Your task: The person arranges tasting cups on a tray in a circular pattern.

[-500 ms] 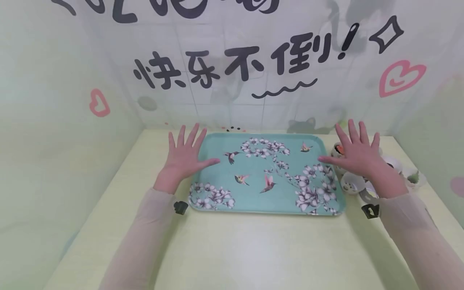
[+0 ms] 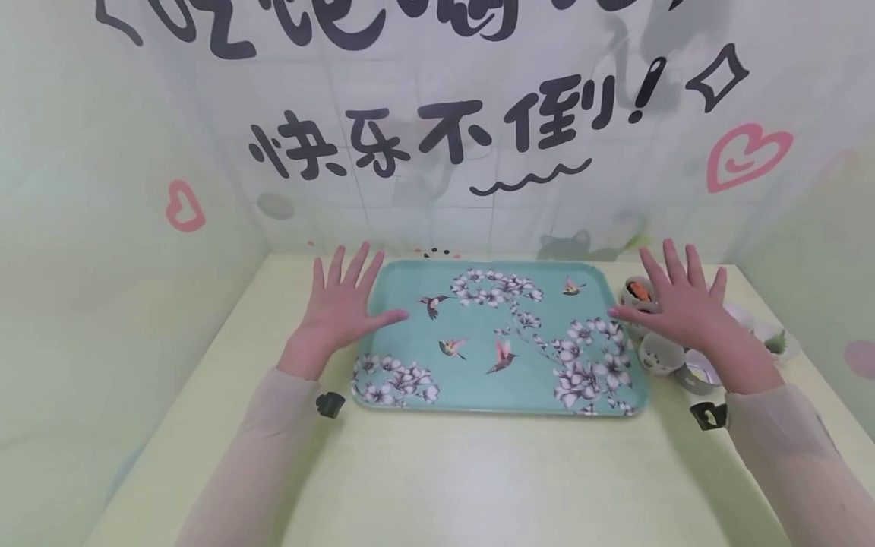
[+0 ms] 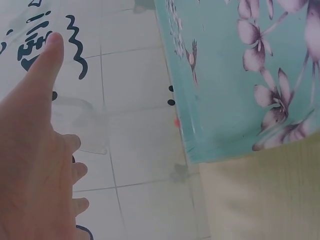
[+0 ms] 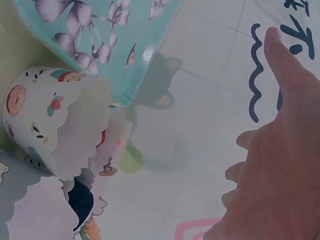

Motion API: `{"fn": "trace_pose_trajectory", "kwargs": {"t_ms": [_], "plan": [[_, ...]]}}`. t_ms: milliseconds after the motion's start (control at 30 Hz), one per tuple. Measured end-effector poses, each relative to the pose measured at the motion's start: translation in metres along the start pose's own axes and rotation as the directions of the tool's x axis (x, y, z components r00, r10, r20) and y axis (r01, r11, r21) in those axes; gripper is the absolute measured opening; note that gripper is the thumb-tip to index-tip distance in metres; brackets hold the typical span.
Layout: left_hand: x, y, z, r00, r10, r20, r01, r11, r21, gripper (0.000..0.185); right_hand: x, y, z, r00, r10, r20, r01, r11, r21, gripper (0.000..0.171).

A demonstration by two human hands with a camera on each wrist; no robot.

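Observation:
A turquoise tray point(image 2: 410, 334) printed with blossoms and hummingbirds lies flat on the table. My left hand point(image 2: 336, 313) is spread wide beside the tray's left end, its thumb over the tray in the head view. Likewise spread, my right hand point(image 2: 690, 308) hovers near the tray's right end and over several small paper cups point(image 2: 661, 353). Nothing is in either hand. In the left wrist view, the left hand point(image 3: 35, 150) appears apart from the tray. The right wrist view shows a scallop-edged cup point(image 4: 37, 112) near a tray corner, with the right hand point(image 4: 280, 155) apart from it.
The cups stand to the right of the tray, some with small coloured pieces inside, one orange point(image 2: 639, 291), one green point(image 2: 777, 342). Behind the pale table point(image 2: 437, 479) rises a wall sheet point(image 2: 437, 220) with black writing and hearts. Similar sheets flank both sides.
The head view has shifted, so the wall and tray sit slightly lower in it. Both hands have drifted a little outward from the tray, fingers still spread.

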State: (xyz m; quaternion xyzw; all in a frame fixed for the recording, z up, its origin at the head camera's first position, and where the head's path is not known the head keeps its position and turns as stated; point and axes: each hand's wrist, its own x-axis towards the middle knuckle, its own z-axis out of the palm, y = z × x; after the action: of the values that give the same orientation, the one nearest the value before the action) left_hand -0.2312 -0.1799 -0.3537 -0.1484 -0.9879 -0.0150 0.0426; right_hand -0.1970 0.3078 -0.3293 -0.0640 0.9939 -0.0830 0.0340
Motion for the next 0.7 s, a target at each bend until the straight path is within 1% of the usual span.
{"fn": "trace_pose_trajectory", "kwargs": {"t_ms": [167, 333, 467, 600, 700], "plan": [[-0.009, 0.001, -0.001, 1.0, 0.004, -0.001, -0.004, 1.0, -0.002, 0.109, -0.007, 0.004, 0.003, 1.0, 0.01, -0.006, -0.01, 1.0, 0.018, 0.117], [-0.022, 0.002, -0.001, 1.0, 0.017, 0.02, -0.017, 1.0, -0.004, 0.11, -0.012, 0.008, 0.005, 1.0, 0.002, -0.011, -0.002, 1.0, 0.007, 0.117], [-0.031, 0.004, 0.0, 0.999, 0.038, 0.016, -0.038, 0.999, -0.008, 0.11, -0.016, 0.012, 0.004, 0.997, -0.034, -0.068, 0.035, 0.999, 0.015, 0.114], [-0.039, 0.006, 0.001, 0.998, 0.067, 0.013, -0.067, 0.998, -0.014, 0.109, -0.023, 0.012, 0.004, 0.987, -0.076, -0.144, 0.08, 0.997, 0.021, 0.111], [-0.044, 0.008, 0.003, 0.996, 0.088, 0.016, -0.088, 0.996, -0.009, 0.111, -0.029, 0.011, 0.004, 0.985, -0.081, -0.155, 0.085, 0.996, 0.017, 0.11]]}}
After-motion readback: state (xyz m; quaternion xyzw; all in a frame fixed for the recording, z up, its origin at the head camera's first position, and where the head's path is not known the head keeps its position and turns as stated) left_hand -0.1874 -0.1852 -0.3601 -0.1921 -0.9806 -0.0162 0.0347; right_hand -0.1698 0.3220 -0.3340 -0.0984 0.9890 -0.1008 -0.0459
